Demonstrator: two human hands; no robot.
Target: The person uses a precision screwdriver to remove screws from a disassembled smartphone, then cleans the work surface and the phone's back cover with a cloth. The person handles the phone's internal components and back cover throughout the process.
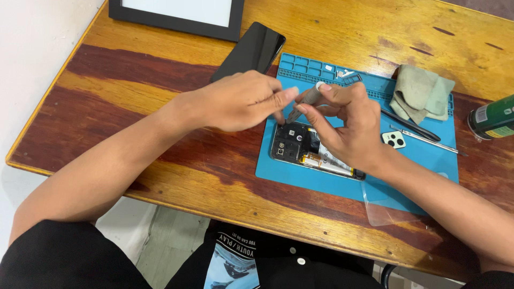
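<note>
Fig.: We are working w/ both hands over an opened phone (308,152) lying flat on a blue repair mat (407,176), near the mat's left edge. The phone's back is off; we are seeing the dark inner frame at its upper-left end and the battery w/ a pale label toward the right, partly hidden under our right palm.

Right hand (348,126): we are pinching a slim grey screwdriver (305,101) between thumb and fingers, index tip resting on its cap. The shaft is tilting down and left, its tip meeting the phone's upper-left corner area; exact contact pt. cannot be told.

Left hand (241,101): fingers are pressed together, thumb and index tips closing on the screwdriver's lower shaft just above the phone.

Also on the mat: a small white camera cover (393,139) just beside our right wrist, black tweezers (412,126) and a thin metal tool (428,142) lying diagonally to the right, a crumpled grey-green cloth (423,96) at the top-right corner, and a clear film sheet (388,206) overhanging the lower edge. Small parts are sitting in the mat's tray compartments (345,73) along the top.

Off the mat, on the wooden table (160,69): a black phone (250,51) lying face-up upper left of the mat, a black picture frame (176,13) at the far edge, and a green can (492,118) on its side at right.
</note>
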